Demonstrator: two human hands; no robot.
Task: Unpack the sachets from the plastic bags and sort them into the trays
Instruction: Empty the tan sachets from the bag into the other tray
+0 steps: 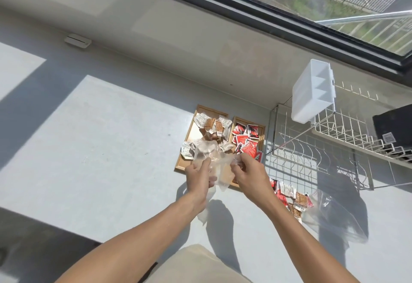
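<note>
Two wooden trays lie side by side on the grey counter. The left tray (191, 132) holds several white and brown sachets (213, 125). The right tray (262, 136) holds several red sachets (246, 141). Above the trays' near ends, my left hand (197, 176) and my right hand (248, 171) both grip a clear plastic bag (214, 160) that looks empty. To the right, a pile of mixed loose sachets (289, 195) lies on the counter beside a second clear plastic bag (332, 215).
A wire dish rack (312, 149) with a white plastic holder (312, 95) stands right of the trays. A dark box (394, 124) sits at the far right. A window runs along the back wall. The counter (100, 137) stretches out to the left.
</note>
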